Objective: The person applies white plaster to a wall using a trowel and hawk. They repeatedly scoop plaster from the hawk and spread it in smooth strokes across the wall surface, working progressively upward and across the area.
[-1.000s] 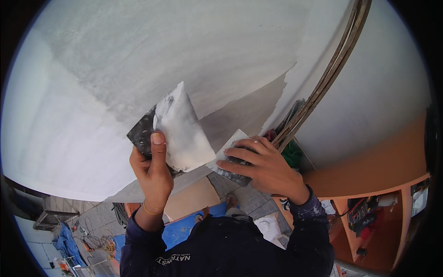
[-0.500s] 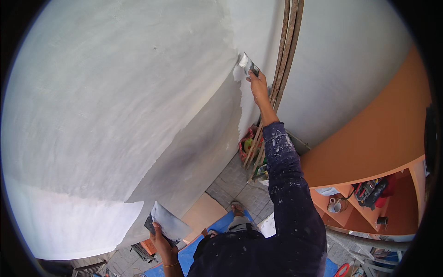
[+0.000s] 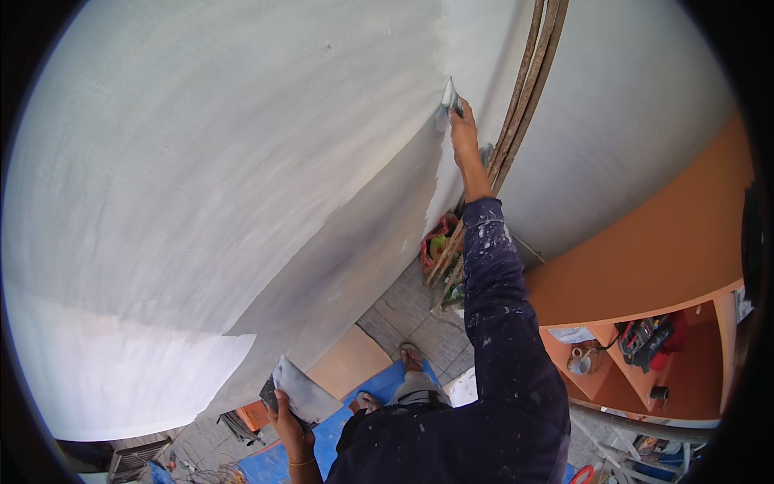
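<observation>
My right hand (image 3: 466,141) is stretched out far ahead, closed round a putty knife (image 3: 449,94). The knife's blade stands nearly edge-on against the wall (image 3: 185,185), at the top tip of a darker grey bare area (image 3: 355,250). Pale filler coats the wall to the left of that area and also lies in a strip along its right side. Low on the left, my left hand (image 3: 290,427) grips a wide, flat metal filling knife (image 3: 305,392) with its broad blade tilted upward. Whether much filler lies on that wide blade is hard to tell.
Rusty poles (image 3: 528,81) lean in the corner just right of my right hand, with a red bag (image 3: 435,246) at their foot. An orange shelf unit (image 3: 637,250) holding tools and a mug stands at the right. Underfoot are a blue mat (image 3: 322,445) and paving.
The view has shifted a little. In my right hand, the putty knife has turned from showing its flat side to nearly edge-on against the wall. My left hand keeps its hold.
</observation>
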Tool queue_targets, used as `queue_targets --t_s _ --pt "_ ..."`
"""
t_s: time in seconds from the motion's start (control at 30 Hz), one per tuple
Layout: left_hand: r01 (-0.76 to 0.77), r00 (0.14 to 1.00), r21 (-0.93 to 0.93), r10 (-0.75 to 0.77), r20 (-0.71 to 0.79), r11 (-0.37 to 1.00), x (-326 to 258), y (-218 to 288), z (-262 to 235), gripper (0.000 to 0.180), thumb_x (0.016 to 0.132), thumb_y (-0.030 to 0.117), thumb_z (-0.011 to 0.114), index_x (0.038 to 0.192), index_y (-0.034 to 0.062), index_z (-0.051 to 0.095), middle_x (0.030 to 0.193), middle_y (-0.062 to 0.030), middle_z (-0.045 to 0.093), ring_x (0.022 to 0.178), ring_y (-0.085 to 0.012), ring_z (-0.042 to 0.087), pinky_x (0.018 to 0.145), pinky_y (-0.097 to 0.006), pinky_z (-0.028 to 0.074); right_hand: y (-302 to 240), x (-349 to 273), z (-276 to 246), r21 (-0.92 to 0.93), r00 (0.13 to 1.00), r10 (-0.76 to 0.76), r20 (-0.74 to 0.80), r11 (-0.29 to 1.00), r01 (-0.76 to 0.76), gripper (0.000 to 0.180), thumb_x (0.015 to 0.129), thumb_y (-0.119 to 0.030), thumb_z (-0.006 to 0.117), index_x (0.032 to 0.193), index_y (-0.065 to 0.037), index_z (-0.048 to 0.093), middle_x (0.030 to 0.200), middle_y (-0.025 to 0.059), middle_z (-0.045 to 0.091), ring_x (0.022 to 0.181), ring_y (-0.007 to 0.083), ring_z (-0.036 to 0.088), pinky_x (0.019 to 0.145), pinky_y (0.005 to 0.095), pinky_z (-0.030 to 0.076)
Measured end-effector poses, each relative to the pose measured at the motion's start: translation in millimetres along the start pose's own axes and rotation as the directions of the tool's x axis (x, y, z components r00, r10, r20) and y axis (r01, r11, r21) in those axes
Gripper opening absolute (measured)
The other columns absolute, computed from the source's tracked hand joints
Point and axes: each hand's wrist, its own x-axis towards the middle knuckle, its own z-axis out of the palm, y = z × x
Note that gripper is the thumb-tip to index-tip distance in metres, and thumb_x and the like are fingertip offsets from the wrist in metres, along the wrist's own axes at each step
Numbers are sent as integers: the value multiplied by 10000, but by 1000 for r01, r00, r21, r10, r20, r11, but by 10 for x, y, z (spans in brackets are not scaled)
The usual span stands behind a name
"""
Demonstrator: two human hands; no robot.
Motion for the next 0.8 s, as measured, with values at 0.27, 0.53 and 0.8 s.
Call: queue_targets --t_s 0.27,0.53,0.8 --pt "10 999 -14 -10 30 1000 6 118 -499 260 996 247 568 1127 24 593 1007 -49 661 854 -143 651 726 -293 552 -50 -1364 722 12 999 -37 2 999 37 444 932 10 472 1375 -22 482 1292 96 476 1220 209 473 1058 303 355" --pt "20 999 -21 -21 -47 1000 1 223 -1143 273 998 255 566 1116 10 593 990 -58 671 849 -136 656 711 -292 555 -111 -3062 1600 -16 990 -141 22 990 142 433 930 26 494 1362 13 466 1280 123 472 1208 223 465 1049 318 356" --pt "12 999 -126 -16 -35 992 -71 243 -1786 313 998 243 561 1204 9 578 1111 -72 661 947 -154 650 797 -299 544 -105 -4603 2375 -87 976 -196 92 975 204 485 918 17 548 1386 9 422 1327 166 450 1250 287 431 1060 396 339"
